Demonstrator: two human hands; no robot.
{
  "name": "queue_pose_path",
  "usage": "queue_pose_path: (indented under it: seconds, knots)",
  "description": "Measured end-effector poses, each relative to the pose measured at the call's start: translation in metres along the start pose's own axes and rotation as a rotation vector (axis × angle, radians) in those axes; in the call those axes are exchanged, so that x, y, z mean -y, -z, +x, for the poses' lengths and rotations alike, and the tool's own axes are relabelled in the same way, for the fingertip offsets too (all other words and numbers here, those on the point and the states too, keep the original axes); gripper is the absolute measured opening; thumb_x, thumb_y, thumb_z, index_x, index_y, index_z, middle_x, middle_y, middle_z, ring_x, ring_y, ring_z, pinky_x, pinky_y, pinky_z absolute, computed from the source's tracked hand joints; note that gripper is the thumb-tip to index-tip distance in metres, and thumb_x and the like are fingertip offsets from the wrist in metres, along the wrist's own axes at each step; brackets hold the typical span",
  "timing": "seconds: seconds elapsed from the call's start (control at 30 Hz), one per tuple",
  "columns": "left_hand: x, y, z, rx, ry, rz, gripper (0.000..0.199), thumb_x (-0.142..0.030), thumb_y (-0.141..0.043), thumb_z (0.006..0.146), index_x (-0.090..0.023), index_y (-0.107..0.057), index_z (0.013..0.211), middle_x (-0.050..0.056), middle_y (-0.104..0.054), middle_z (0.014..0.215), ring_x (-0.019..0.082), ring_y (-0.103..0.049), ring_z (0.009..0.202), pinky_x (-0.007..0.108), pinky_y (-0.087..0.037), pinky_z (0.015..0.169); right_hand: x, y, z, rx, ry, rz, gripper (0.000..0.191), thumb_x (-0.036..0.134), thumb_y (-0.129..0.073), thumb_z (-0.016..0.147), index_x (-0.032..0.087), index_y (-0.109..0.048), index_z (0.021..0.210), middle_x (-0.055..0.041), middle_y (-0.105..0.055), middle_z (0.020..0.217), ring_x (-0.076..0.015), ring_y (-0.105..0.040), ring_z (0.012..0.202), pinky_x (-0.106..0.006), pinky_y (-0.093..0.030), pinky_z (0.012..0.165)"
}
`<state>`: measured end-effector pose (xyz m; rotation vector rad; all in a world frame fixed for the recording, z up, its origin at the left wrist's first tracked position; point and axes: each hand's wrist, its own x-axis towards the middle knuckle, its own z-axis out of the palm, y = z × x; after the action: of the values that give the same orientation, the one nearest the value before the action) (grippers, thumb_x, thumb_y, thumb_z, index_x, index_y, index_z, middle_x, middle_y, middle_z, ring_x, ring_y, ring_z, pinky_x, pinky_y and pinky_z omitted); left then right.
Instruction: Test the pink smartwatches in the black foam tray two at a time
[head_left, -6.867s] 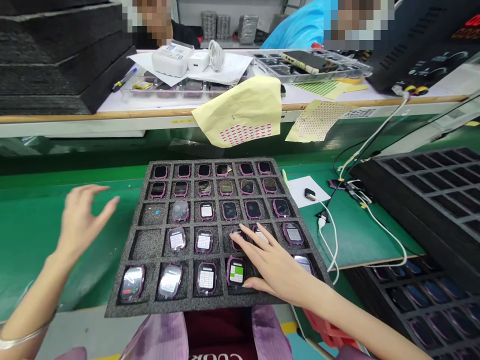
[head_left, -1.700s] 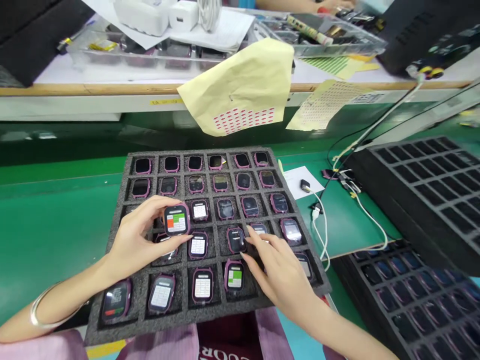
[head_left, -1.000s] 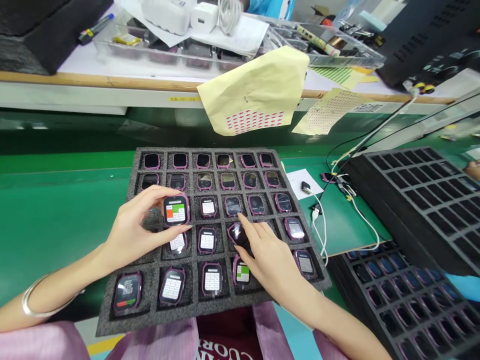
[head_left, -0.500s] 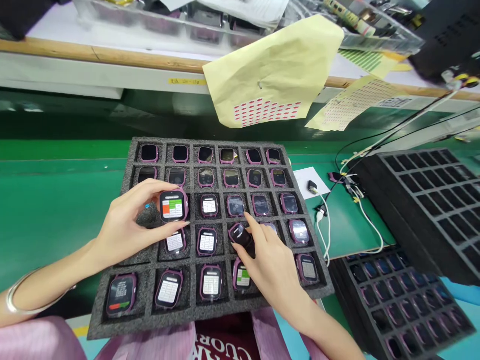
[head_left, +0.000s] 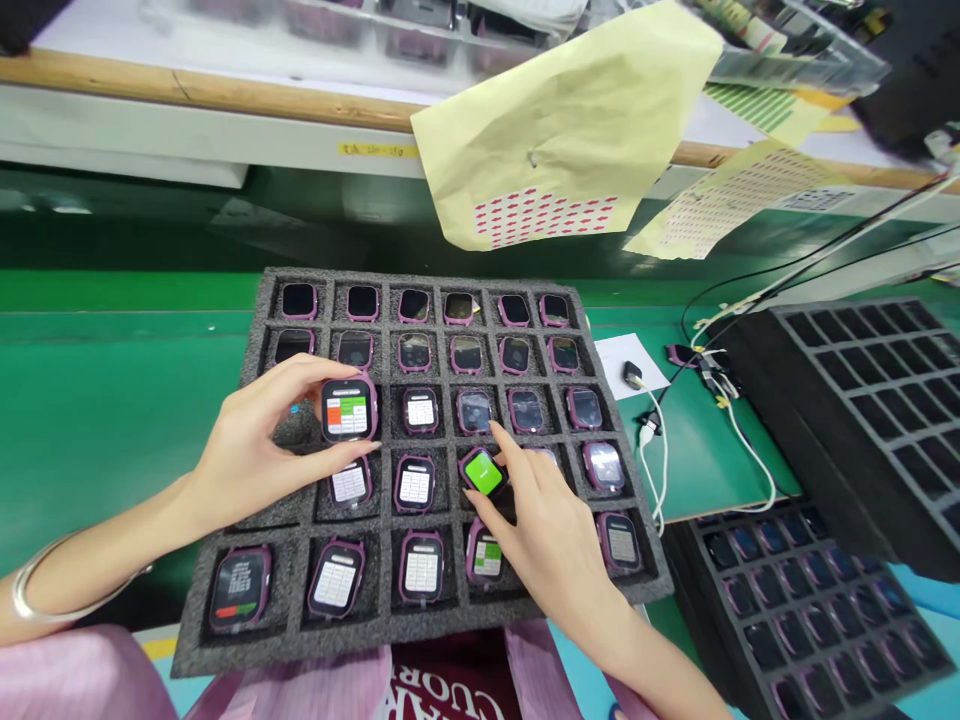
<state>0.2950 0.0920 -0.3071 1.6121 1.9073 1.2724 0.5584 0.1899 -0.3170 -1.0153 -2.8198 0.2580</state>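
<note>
A black foam tray [head_left: 300, 640] with square pockets holds several purple-framed smartwatches without straps. Between thumb and fingers, my left hand [head_left: 255, 440] grips a smartwatch [head_left: 349, 408] raised over the tray's left side; its screen shows a grid with red and green cells. My right hand [head_left: 536, 500] pinches another smartwatch [head_left: 482, 472] by its edges at a middle pocket, and that screen is bright green. Just below it lies a watch [head_left: 486, 552] with a partly green grid. Nearby watches [head_left: 415, 484] show white tables, while those in the back rows have dark screens.
Stacked black foam trays [head_left: 840, 380] stand at the right, with a lower tray of watches [head_left: 817, 610] in front. White cables [head_left: 664, 470] and a small black plug [head_left: 632, 374] lie beside the main tray. Yellow sticker sheets [head_left: 555, 130] hang from the shelf edge above.
The screen of the watch in my right hand has gone from black with small text to bright green. Both hands keep their grips; the view has shifted slightly.
</note>
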Motion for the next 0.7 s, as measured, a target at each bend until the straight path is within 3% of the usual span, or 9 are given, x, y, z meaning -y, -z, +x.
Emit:
queue_pose_path:
  seconds: [0.57, 0.7]
  knots:
    - [-0.0023, 0.0005, -0.0002, 0.01, -0.013, -0.004, 0.045, -0.028, -0.076, 0.073, -0.025, -0.058, 0.114, 0.004, -0.064, 0.107, 0.021, -0.063, 0.095, 0.039, -0.053, 0.091, 0.0023, -0.001, 0.0019, 0.0, -0.025, 0.035, 0.048, 0.025, -0.051, 0.09, 0.015, -0.04, 0.136, -0.0112, -0.063, 0.098, -0.0311, -0.06, 0.091, -0.043, -0.056, 0.063]
    - [-0.0017, 0.0005, 0.0001, 0.004, -0.016, 0.001, 0.044, -0.029, -0.076, 0.073, -0.025, -0.059, 0.113, 0.003, -0.064, 0.106, 0.021, -0.063, 0.094, 0.038, -0.054, 0.09, 0.0024, -0.0013, 0.0031, 0.005, -0.037, 0.06, 0.046, 0.022, -0.054, 0.087, 0.015, -0.043, 0.132, -0.0111, -0.063, 0.101, -0.0306, -0.059, 0.094, -0.043, -0.056, 0.069]
